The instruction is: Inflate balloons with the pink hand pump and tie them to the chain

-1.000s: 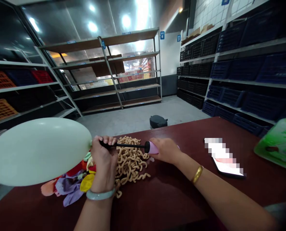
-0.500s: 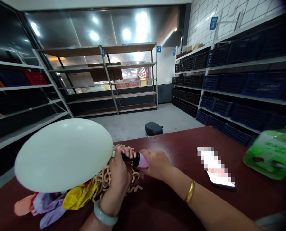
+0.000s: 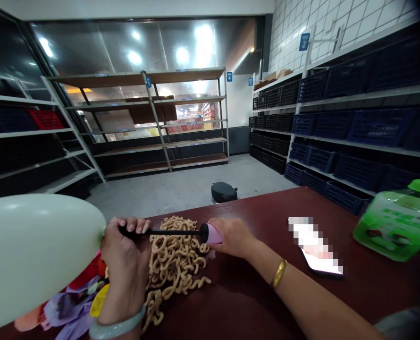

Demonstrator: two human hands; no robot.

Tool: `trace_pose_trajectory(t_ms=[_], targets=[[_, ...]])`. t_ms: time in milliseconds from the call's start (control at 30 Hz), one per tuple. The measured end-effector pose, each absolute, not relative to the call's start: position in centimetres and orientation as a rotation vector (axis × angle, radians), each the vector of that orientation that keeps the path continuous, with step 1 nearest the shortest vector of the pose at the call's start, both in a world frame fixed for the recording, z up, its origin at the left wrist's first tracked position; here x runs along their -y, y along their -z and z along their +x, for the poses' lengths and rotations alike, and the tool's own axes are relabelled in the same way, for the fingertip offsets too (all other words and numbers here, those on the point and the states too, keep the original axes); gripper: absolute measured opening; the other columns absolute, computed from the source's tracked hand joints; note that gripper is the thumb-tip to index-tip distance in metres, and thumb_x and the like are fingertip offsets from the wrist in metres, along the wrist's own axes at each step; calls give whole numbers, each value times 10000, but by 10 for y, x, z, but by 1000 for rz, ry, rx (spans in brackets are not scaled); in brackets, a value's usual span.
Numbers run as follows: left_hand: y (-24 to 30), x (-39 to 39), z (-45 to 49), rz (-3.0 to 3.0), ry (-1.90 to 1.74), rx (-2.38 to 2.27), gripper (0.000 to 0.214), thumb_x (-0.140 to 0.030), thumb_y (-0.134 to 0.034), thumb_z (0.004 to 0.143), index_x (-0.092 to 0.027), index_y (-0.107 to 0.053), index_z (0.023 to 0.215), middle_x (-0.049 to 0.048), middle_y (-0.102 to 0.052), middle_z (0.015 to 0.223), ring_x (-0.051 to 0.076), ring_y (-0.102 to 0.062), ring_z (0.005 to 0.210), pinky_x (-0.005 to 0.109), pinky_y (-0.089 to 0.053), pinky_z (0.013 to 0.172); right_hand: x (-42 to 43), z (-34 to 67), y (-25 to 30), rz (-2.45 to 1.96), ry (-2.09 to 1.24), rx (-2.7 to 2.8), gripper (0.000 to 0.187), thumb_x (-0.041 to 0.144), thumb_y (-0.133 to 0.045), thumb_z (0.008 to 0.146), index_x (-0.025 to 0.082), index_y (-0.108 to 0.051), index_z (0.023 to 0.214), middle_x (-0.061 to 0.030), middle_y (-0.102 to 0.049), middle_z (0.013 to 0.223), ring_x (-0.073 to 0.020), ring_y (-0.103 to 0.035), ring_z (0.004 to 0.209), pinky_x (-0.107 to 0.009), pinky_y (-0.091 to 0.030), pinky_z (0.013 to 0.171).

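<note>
A pale green inflated balloon fills the left side, its neck at my left hand. That hand is closed around the black handle and nozzle end of a balloon pump, pinching the balloon's neck there. My right hand grips the pump's pink barrel, and the black rod between the hands is drawn out long. Beneath the pump lies a heap of tan curly pieces, whose kind I cannot make out. Uninflated balloons in purple, orange, red and yellow lie under the inflated one, partly covered.
On the dark red table a phone with a blurred screen lies right of my hand. A green-capped jug of green liquid stands at the far right. Beyond are shelves, blue crates and a dark bag-like object on the floor.
My left hand has moved left with the balloon, drawing the pump's rod out. The right hand has stayed nearly in place. More of the tan heap shows, and the view has shifted slightly.
</note>
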State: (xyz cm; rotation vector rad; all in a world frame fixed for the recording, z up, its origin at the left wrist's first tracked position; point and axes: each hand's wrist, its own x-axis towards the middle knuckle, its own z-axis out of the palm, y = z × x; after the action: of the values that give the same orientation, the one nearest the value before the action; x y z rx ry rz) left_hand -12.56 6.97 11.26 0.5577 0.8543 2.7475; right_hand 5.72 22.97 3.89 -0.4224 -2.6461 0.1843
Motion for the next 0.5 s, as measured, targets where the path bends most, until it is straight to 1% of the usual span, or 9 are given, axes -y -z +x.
trace_pose_trajectory(t_ms=[133,267,500], targets=[[-106,-78,-121,537,-2744,-817,207,-167,-570,735,-177,-390,633,-69,-345,510,68,-323,449,200,-306,452,-233,58,-36,-452,-164,2657,478,535,-607,802,227,-530,1159,-67,-679,1040,-255,-649,904,-331,-435,726],[-90,-95,-107,530,-2659,-798,218,-192,-577,746,-181,-392,631,-60,-360,518,78,-356,462,209,-327,468,-231,59,-36,-464,-146,2670,495,532,-617,797,214,-532,1168,-83,-675,1049,-261,-648,894,-336,-436,718],[-66,-119,-57,557,-2480,-795,261,-270,-588,831,-183,-422,649,-43,-391,559,95,-407,492,249,-382,509,-215,56,-34,-404,-226,2619,477,499,-628,797,209,-527,1162,-88,-675,1051,-246,-642,906,-317,-428,724]])
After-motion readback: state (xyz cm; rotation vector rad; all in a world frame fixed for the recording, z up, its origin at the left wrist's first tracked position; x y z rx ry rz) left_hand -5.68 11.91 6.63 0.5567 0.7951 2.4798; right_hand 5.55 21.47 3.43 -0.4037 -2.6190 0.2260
